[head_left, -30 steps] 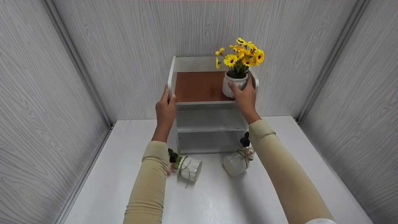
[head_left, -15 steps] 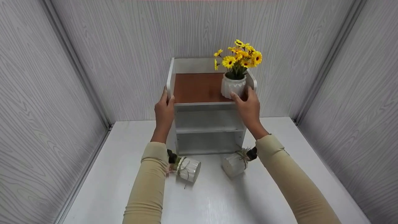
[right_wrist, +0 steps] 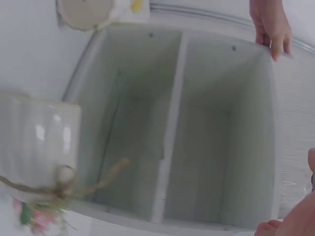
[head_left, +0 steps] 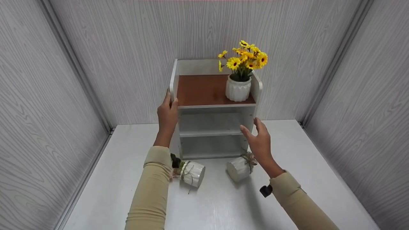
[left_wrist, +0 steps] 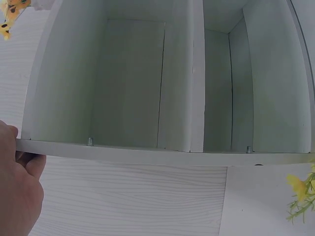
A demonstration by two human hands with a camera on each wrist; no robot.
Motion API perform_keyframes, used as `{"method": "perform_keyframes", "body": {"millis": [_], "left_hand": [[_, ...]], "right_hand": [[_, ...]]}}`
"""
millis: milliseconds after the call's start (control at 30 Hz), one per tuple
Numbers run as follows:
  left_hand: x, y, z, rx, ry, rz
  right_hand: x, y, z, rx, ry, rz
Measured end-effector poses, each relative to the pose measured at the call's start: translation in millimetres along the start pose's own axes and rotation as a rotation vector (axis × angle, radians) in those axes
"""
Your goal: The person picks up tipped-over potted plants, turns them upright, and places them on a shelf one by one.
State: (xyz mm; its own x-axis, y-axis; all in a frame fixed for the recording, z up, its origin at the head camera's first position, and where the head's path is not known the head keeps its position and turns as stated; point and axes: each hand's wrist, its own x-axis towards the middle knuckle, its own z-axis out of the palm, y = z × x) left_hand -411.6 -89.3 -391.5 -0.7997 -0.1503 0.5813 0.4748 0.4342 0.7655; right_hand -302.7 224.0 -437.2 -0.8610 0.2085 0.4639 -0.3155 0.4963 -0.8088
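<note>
Woodgrain walls (head_left: pixel 127 48), left hand (head_left: pixel 167 113) gripping shelf (head_left: pixel 203 91), right hand (head_left: pixel 261 140) spread nearby

Left hand (head_left: pixel 167 115) with some fingers hidden behind the shelf (head_left: pixel 209 123), left tipped pot (head_left: pixel 193 174) with pink flowers (head_left: pixel 173 175) partly covered by the left sleeve (head_left: pixel 153 185), right tipped pot (head_left: pixel 238 168) with blooms (head_left: pixel 251 158) partly behind the right hand (head_left: pixel 260 142), blurred and cropped in the right wrist view.

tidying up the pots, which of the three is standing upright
The sunflower pot on the brown top shelf; the left pot and right pot on the table lie on their sides.
</note>
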Motion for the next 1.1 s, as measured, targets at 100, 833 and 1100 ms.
{"method": "perform_keyframes", "body": {"millis": [100,833,1100], "left_hand": [[0.0,-0.7,-0.1,-0.005,-0.002,0.002],[-1.1,-2.5,3.1,-0.008,0.006,-0.011],[-1.2,-2.8,4.5,0.019,0.014,-0.016]], "right_hand": [[-16.7,11.0,2.3,0.006,-0.004,0.024],[-105.9,85.4,40.0,-0.036,-0.055,0.304],[-110.8,100.0,50.4,-0.049,-0.057,0.268]]}}
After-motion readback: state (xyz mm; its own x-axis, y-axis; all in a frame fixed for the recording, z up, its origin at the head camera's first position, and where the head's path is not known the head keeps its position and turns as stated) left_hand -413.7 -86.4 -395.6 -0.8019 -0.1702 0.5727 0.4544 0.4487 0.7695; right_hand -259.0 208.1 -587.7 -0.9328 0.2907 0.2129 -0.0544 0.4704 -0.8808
